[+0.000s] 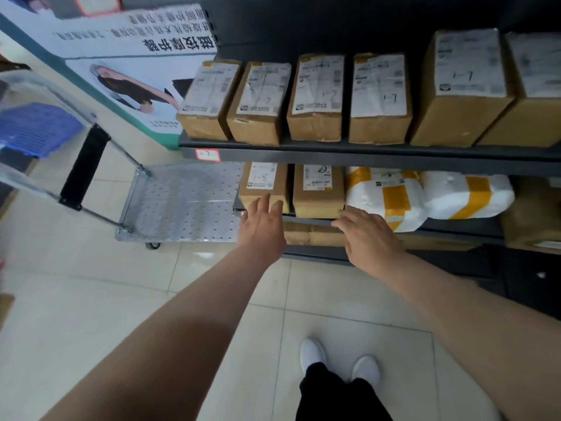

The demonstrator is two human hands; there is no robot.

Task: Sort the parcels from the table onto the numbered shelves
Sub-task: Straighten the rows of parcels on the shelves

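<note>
A dark metal shelf rack fills the upper right. Its upper shelf, tagged 7, carries several brown cardboard parcels with white labels. On the shelf below stand two small brown boxes, one marked 1-8 and one beside it, then two white bags with yellow tape. My left hand reaches out with straight fingers, its tips touching the front of the 1-8 box. My right hand hovers with spread fingers at the shelf edge below the second box. Neither hand holds anything.
A silver perforated platform trolley with a black-gripped handle stands on the tiled floor left of the rack. A blue crate lies at far left. More brown boxes sit on the lowest shelf. My white shoes show below.
</note>
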